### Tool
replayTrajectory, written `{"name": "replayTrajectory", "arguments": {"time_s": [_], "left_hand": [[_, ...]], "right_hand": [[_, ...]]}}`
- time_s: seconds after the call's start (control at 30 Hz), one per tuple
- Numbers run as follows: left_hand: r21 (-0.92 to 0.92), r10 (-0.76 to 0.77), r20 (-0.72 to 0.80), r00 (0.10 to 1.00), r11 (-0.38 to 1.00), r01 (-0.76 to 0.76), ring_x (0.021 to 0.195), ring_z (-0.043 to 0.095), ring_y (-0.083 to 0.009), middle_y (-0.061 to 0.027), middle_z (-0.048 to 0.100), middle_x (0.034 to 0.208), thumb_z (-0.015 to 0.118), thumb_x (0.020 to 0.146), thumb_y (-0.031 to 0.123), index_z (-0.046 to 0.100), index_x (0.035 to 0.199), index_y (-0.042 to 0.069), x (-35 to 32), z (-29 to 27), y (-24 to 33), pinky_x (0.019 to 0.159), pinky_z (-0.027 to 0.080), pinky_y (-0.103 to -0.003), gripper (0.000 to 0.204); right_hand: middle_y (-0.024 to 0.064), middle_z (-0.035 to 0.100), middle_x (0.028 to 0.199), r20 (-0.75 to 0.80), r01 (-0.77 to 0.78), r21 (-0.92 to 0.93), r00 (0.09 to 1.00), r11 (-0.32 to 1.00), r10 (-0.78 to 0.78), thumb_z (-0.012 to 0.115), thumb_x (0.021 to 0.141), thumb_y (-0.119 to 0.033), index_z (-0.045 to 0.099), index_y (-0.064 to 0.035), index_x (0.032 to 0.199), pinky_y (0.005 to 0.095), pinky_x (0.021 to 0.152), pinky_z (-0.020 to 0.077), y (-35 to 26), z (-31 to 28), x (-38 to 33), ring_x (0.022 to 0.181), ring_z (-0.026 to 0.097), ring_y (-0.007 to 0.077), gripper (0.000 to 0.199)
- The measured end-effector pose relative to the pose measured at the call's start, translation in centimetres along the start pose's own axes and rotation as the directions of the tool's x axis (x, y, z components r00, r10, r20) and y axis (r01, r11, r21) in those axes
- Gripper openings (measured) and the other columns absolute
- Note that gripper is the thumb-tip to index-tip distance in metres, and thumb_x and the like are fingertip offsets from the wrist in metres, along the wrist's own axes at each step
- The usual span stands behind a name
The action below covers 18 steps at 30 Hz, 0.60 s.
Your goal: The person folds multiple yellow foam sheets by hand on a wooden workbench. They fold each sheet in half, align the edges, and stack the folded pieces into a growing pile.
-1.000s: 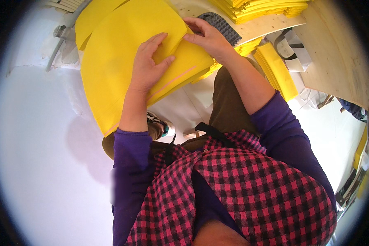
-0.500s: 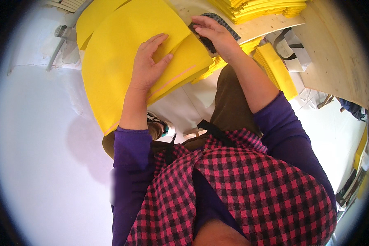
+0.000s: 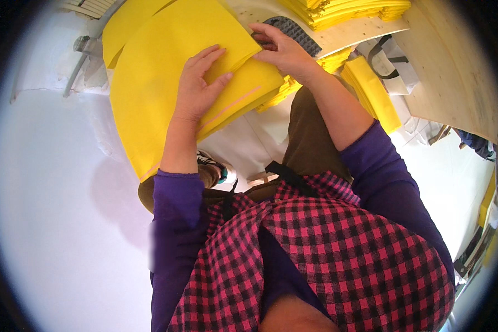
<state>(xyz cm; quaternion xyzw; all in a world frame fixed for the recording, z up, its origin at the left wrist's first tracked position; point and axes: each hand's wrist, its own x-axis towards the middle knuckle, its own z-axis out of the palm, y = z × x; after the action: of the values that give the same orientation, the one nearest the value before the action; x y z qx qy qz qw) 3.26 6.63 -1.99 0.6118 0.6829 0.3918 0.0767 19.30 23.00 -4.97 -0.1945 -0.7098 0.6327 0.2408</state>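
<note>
Large yellow sheets, fabric-like and lying in layers, spread in front of me. A pinkish stripe runs along their near right side. On the upper layer my left hand rests flat, fingers stretched and thumb apart. My right hand is at the right corner of that layer, its thumb touching the corner. Its fingers are curved and apart from the thumb, partly over a dark grey textured pad. No object shows in its grasp.
On a wooden surface at the back right lies a stack of folded yellow pieces. More yellow bundles lie below it, next to a white bag with dark handles. A wooden panel rises on the right.
My right hand has moved slightly left and down, from over the dark pad to the corner of the yellow layer. My left hand has stayed nearly still.
</note>
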Motion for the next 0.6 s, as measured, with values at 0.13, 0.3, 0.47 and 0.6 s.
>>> {"name": "replayTrajectory", "arguments": {"time_s": [0.13,0.3,0.47,0.6], "left_hand": [[-0.001,0.003,-0.004,1.000,1.000,-0.003,0.118,0.050,-0.0302,-0.0124,0.056,0.129,0.074,0.072,0.019,0.062,0.120,0.008,0.1,0.0,0.2,0.103,0.038,-0.037,0.050],[0.028,0.019,0.001,1.000,0.999,-0.019,0.118,0.050,-0.0301,-0.0126,0.056,0.128,0.075,0.071,0.018,0.062,0.120,0.008,0.0,0.0,0.4,0.103,0.038,-0.038,0.052],[0.053,-0.017,0.030,0.999,0.998,0.016,0.122,0.048,-0.0276,-0.0118,0.053,0.133,0.069,0.078,0.009,0.058,0.126,0.010,-0.2,-0.1,0.2,0.105,0.036,-0.037,0.049],[-0.055,-0.049,-0.018,0.999,0.997,0.048,0.114,0.052,-0.0279,-0.0132,0.057,0.125,0.064,0.081,0.009,0.058,0.125,0.009,-0.3,0.1,-0.2,0.099,0.040,-0.036,0.044]], "right_hand": [[0.0158,0.052,0.125,-0.019,0.049,-0.045,0.999,0.998,-0.050,0.072,0.077,-0.023,0.042,-0.0094,0.139,0.0332,0.097,0.0419,0.7,0.3,0.6,0.114,0.052,0.0236,0.070],[0.0147,0.056,0.122,-0.047,0.046,0.006,0.998,0.999,-0.046,0.072,0.080,-0.023,0.045,-0.0082,0.136,0.0328,0.097,0.0431,0.4,0.9,0.6,0.112,0.054,0.0227,0.064],[0.0135,0.059,0.117,-0.068,0.043,0.092,0.997,0.995,-0.036,0.071,0.083,-0.025,0.047,-0.0063,0.133,0.0324,0.095,0.0448,-0.1,1.6,0.4,0.109,0.057,0.0218,0.058],[0.0121,0.058,0.119,-0.099,-0.012,0.077,0.995,0.997,0.020,0.069,0.084,-0.023,0.049,-0.0048,0.132,0.0315,0.095,0.0443,-0.1,1.3,0.6,0.110,0.056,0.0200,0.055]]}}
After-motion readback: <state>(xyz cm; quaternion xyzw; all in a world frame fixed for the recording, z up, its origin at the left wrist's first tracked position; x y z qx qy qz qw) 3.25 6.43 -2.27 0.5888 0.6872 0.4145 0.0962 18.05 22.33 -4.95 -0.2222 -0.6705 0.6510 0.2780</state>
